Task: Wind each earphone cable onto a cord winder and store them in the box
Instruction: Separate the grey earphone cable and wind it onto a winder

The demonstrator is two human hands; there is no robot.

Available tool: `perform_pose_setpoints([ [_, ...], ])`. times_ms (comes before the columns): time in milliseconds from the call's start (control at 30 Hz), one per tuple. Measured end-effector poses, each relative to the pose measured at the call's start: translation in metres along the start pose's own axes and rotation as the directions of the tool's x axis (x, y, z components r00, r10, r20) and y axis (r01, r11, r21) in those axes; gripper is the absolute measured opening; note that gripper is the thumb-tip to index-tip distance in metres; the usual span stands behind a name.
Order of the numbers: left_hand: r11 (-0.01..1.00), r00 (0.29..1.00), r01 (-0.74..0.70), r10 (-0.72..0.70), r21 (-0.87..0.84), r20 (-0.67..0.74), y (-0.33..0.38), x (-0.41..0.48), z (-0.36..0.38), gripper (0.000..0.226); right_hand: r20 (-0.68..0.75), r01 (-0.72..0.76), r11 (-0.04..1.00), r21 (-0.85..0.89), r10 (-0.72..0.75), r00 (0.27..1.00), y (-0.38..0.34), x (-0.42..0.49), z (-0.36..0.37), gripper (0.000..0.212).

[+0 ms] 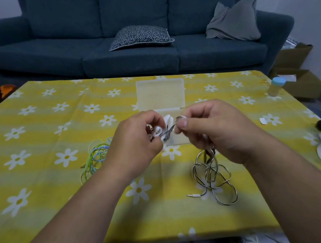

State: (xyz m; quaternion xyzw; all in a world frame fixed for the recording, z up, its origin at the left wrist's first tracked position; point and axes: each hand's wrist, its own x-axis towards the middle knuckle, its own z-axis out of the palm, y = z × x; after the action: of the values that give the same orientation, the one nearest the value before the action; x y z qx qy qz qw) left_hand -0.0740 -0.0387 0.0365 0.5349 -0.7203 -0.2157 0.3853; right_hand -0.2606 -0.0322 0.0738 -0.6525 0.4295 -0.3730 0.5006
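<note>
Both forearms reach in from the near edge, hands raised above the desk [256,205] and close together. Left hand [138,140]: fingers curled, gripping a white winder [157,134] at the fingertips. Right hand [213,132]: thumb and forefinger pinch a striped cable [213,176] just beside the winder; a short stretch runs taut between the two hands. The rest of the cable drops from under the right palm into a loose tangle on the desk, its plug [194,195] lying free at the near side. The clear box [160,93] sits open just behind the hands, lid laid back; the hands hide most of its base, and white pieces show inside between them, too covered to identify. Green and blue cables [95,156] lie heaped left of the left wrist, unwound. Blue-capped bottle [276,86] at the far right corner. Yellow daisy cloth [42,129] covers the desk. Dark blue sofa [132,62] behind, with two cushions [140,36]; cartons [295,74] on the floor at right.
</note>
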Motion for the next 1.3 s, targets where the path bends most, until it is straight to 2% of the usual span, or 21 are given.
perform_pose_setpoints([
  [67, 0.999, 0.999, -0.013, 0.011, 0.038, 0.048, 0.000, 0.000, 0.001, 0.030, -0.111, -0.006, 1.000, 0.025, 0.009, 0.994, 0.000, 0.002, -0.004, 0.021],
  [167, 1.000, 0.996, -0.009, 0.009, 0.006, 0.094, 0.002, -0.001, 0.003, 0.030, -0.242, -0.045, 0.999, 0.021, 0.049, 0.969, 0.005, 0.007, -0.008, 0.026],
  [300, 0.987, 0.987, 0.026, 0.000, -0.159, 0.160, 0.008, -0.004, 0.004, 0.030, -0.379, -0.086, 0.985, -0.147, 0.024, 0.925, 0.016, 0.012, -0.012, 0.033],
  [467, 0.923, 0.974, 0.061, 0.027, -0.380, 0.223, 0.017, -0.005, 0.003, 0.027, -0.418, -0.148, 0.975, -0.165, 0.067, 0.906, 0.023, 0.016, -0.012, 0.035],
  [667, 0.867, 0.971, 0.111, 0.009, -0.485, 0.239, 0.019, -0.005, 0.001, 0.025, -0.343, -0.232, 0.957, -0.173, 0.162, 0.925, 0.028, 0.017, -0.006, 0.052],
  [767, 0.832, 0.985, 0.105, -0.010, -0.544, 0.174, 0.020, -0.004, 0.000, 0.021, -0.257, -0.275, 0.941, -0.197, 0.221, 0.941, 0.031, 0.017, -0.004, 0.041],
  [833, 0.797, 0.993, 0.110, -0.065, -0.594, 0.097, 0.019, -0.003, -0.001, 0.021, -0.148, -0.308, 0.936, -0.169, 0.285, 0.947, 0.033, 0.016, 0.002, 0.030],
  [900, 0.792, 0.991, 0.110, -0.132, -0.601, 0.008, 0.016, -0.002, -0.001, 0.027, -0.027, -0.322, 0.940, -0.108, 0.321, 0.947, 0.034, 0.013, 0.009, 0.031],
  [967, 0.818, 0.978, 0.116, -0.194, -0.563, -0.081, 0.013, 0.000, -0.002, 0.027, 0.084, -0.323, 0.946, -0.030, 0.325, 0.942, 0.032, 0.011, 0.016, 0.036],
  [1067, 0.837, 0.948, 0.141, -0.268, -0.529, -0.171, 0.010, 0.002, -0.003, 0.025, 0.155, -0.316, 0.947, 0.052, 0.305, 0.940, 0.030, 0.010, 0.021, 0.037],
  [1300, 0.810, 0.904, 0.187, -0.363, -0.555, -0.225, 0.010, 0.004, -0.003, 0.022, 0.220, -0.264, 0.964, 0.008, 0.256, 0.941, 0.025, 0.006, 0.025, 0.035],
])
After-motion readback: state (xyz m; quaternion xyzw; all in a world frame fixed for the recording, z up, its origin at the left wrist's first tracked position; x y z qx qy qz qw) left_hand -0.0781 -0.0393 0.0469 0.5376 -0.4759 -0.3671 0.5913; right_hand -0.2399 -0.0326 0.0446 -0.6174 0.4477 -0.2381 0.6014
